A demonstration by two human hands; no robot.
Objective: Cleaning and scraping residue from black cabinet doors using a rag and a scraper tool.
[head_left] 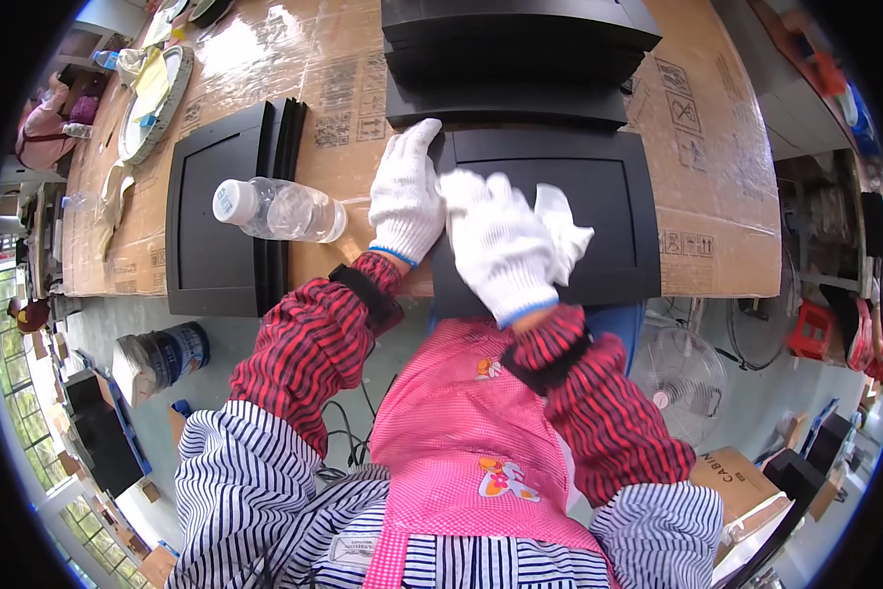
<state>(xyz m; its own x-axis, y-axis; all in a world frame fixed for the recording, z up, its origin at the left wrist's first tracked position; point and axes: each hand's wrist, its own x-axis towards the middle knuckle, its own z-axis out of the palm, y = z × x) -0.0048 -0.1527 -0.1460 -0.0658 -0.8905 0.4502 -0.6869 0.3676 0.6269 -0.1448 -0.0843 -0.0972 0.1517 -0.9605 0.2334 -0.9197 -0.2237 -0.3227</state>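
A black framed panel (598, 211) with a recessed centre lies flat in front of me at the table's near edge. My left hand (407, 196), in a white knitted glove, rests along the panel's left edge with its fingers stretched out. Over the panel's left part is my right hand (498, 236), gloved the same way and slightly blurred. Bunched under its fingers is a white cloth (563, 234), pressed against the panel. The fingertips of my right hand come close to my left hand, and its palm side is hidden.
Black panels (510, 59) are stacked behind the work panel. More panels (215, 211) stand at the left, beside a clear plastic bottle (299, 211) with a white cap. Cardboard (716, 196) covers the table. Below sit a bucket (171, 358) and a fan (677, 383).
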